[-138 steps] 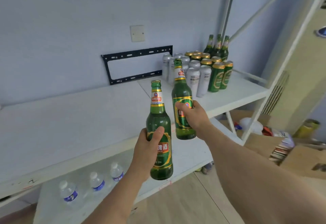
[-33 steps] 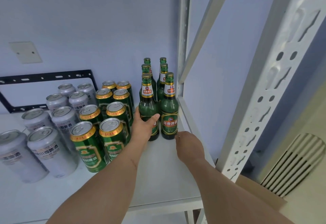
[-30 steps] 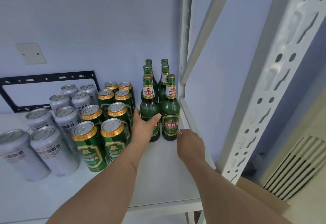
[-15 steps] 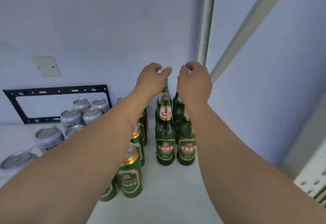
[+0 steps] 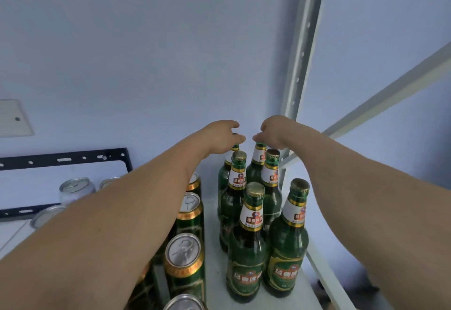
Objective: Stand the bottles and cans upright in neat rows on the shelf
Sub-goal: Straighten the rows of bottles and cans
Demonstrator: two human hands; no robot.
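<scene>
The left hand (image 5: 220,136) and the right hand (image 5: 275,131) reach over the tops of the back bottles (image 5: 256,163), fingers bent down; I cannot tell if they hold the caps. 6 green bottles stand up in 2 rows on the white shelf (image 5: 212,248). The front bottle (image 5: 246,253) has gold letters too blurry to read. Green cans (image 5: 184,258) stand just beside them.

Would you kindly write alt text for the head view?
Both bare hands, left hand and right hand, reach over the rearmost of six upright green glass beer bottles on a white shelf, beside green gold-rimmed cans.
</scene>
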